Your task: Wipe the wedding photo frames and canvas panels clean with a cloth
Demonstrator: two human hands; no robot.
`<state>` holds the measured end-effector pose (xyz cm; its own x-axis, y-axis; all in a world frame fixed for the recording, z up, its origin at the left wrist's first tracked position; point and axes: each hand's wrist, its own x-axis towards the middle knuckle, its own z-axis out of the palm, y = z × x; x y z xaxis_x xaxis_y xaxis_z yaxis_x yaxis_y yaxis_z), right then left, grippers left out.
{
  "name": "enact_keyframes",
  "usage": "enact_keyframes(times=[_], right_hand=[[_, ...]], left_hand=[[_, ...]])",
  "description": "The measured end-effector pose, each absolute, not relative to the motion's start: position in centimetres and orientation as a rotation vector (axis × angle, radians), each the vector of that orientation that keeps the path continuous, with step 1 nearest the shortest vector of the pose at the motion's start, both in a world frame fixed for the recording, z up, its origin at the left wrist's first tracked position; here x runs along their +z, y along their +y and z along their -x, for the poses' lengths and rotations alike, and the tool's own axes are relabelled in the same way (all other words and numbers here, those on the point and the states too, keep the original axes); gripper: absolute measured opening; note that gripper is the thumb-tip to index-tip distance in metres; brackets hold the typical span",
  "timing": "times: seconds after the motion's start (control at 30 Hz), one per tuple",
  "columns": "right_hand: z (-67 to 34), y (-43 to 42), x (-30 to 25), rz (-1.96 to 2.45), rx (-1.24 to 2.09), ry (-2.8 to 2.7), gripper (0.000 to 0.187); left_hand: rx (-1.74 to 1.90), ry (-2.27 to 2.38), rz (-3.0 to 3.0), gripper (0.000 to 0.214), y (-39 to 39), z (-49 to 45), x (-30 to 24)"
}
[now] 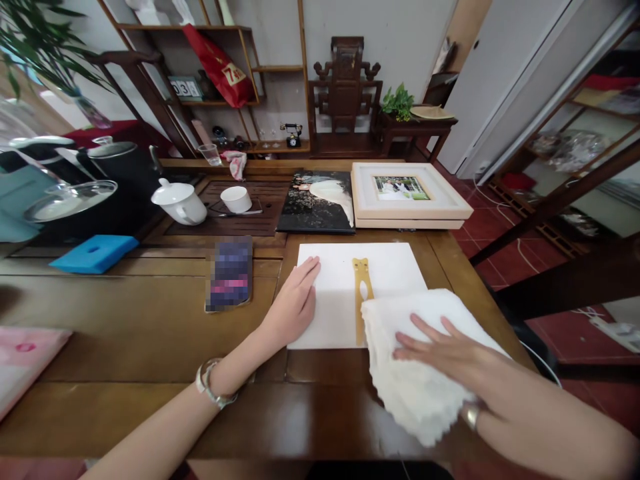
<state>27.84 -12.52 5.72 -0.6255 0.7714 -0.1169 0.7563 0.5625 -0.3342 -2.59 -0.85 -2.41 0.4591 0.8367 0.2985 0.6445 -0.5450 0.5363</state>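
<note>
Well — the right hand [447,352] splays palm-down on white cloth [410,395].

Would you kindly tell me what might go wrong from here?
The white cloth under the right hand overlaps part of the yellow bear-topped strip and might drag it, if it is loose.
The white board could slide, since the left hand rests only near its left edge.

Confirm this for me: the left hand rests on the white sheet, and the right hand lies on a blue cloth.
Not quite: the cloth is white, not blue, as the head view shows. The right hand does lie on it, and the left hand does rest on the white sheet.
</note>
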Motion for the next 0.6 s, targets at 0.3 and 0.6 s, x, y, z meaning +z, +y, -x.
enact_keyframes(times=[0.3, 0.6], right_hand=[[-26.4, -0.2, 2.7, 1.596, 0.334, -2.47, 0.066], [-24.0, -5.9, 4.5, 1.559, 0.348, -2.587, 0.065]], left_hand=[[0.766, 1.26, -2.373, 0.048, -0.9, 2.5, -2.3], [0.79, 1.246, -2.373, 0.049, -0.9, 2.6, -2.5]])
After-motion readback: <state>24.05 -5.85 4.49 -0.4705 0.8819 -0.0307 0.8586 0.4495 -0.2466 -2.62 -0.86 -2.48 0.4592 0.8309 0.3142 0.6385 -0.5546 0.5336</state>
